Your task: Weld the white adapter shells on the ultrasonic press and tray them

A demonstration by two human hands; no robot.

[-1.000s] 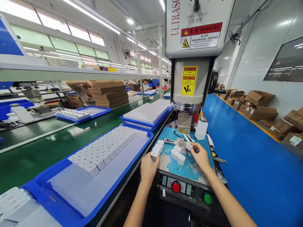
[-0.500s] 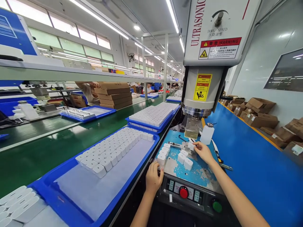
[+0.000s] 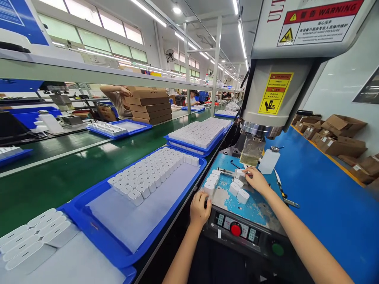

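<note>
At the fixture under the ultrasonic machine's clear block (image 3: 250,152), my right hand (image 3: 256,180) pinches a small white plastic casing (image 3: 241,172). The fixture is partly covered by that hand and the casing. My left hand (image 3: 200,209) rests at the front left corner of the blue machine table (image 3: 237,209), its fingers loosely curved and thumb apart, with nothing seen in it. Just beyond its fingertips stands a row of white casings (image 3: 211,185). Several more loose casings (image 3: 242,196) lie between my two hands, in front of the fixture.
A blue tray (image 3: 139,258) of white casings lies left of the machine, with stacked full trays (image 3: 204,152) behind. A white bottle (image 3: 269,161) stands right of the fixture. The front panel carries a red button (image 3: 236,228). Cartons (image 3: 340,146) line the right wall.
The view has shifted, so the scene sits a little further right and the machine head looks closer. My right hand stays at the casing in the fixture; my left hand stays at the table corner.
</note>
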